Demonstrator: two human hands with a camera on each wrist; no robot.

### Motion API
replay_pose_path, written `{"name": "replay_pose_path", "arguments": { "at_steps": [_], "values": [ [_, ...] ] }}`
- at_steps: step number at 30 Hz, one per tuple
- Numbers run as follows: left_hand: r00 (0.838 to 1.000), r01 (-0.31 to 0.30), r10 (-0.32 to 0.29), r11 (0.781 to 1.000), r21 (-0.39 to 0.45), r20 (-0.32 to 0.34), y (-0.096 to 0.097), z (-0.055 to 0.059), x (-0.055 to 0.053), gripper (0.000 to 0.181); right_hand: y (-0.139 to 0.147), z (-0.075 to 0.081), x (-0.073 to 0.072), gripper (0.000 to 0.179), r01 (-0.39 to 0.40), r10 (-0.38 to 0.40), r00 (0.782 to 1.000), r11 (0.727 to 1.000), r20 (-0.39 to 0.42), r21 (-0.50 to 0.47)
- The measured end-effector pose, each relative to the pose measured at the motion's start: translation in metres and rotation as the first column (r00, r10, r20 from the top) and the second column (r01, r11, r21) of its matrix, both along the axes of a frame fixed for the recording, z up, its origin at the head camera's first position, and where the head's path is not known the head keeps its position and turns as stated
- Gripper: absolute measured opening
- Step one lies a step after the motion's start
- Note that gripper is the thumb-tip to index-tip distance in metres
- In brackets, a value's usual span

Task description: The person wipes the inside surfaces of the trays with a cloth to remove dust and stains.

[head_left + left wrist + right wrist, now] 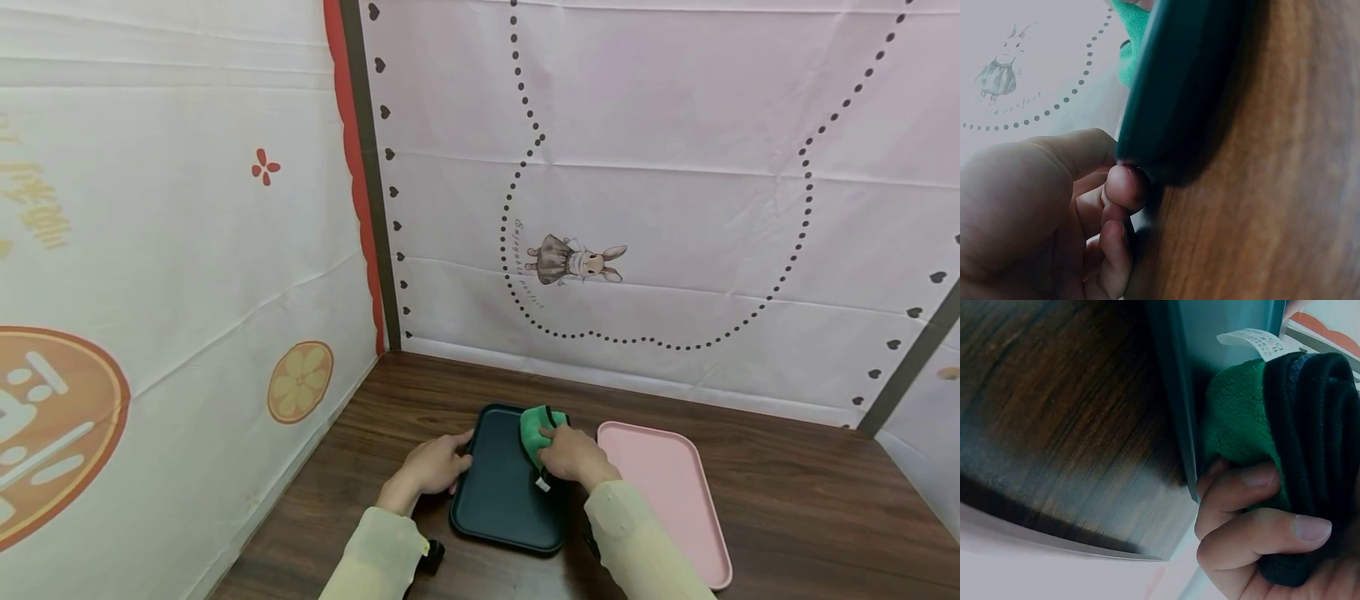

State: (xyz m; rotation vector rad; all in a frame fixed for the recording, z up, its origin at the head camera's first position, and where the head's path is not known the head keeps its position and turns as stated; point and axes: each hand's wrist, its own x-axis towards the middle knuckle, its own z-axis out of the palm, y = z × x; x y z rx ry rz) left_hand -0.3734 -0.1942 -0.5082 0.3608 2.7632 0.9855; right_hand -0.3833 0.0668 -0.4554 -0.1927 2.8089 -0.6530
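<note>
A dark teal tray lies on the wooden table, its raised rim running all round. At its left edge my left hand pinches the rim; the left wrist view shows the thumb and fingertips against the tray's edge. My right hand grips a folded green cloth with dark edging over the tray's upper right part. In the right wrist view, curled fingers hold the bunched cloth, and a white label sticks out from it. The palm side under the cloth is hidden.
A pink tray lies right of the teal one, partly behind my right forearm. The brown wooden table meets a printed fabric wall at the back and another fabric wall on the left.
</note>
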Motion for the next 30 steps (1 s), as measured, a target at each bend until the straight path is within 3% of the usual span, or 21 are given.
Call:
{"name": "replay_pose_path", "arguments": {
  "at_steps": [7, 15, 30],
  "values": [
    [1.000, 0.007, -0.007, 1.000, -0.002, -0.006, 0.001, 0.001, 0.000, 0.055, -0.002, 0.000, -0.002, 0.058, 0.010, -0.010, 1.000, 1.000, 0.000, -0.018],
    [1.000, 0.007, -0.007, 1.000, -0.011, -0.002, 0.001, 0.001, 0.001, 0.055, -0.011, 0.001, -0.003, 0.057, -0.047, 0.046, 0.999, 0.998, -0.025, -0.037],
    [1.000, 0.024, -0.025, 0.999, -0.025, -0.014, 0.001, 0.001, 0.000, 0.055, -0.017, -0.003, -0.006, 0.056, -0.082, 0.082, 0.997, 0.997, -0.016, -0.016]
  ]
}}
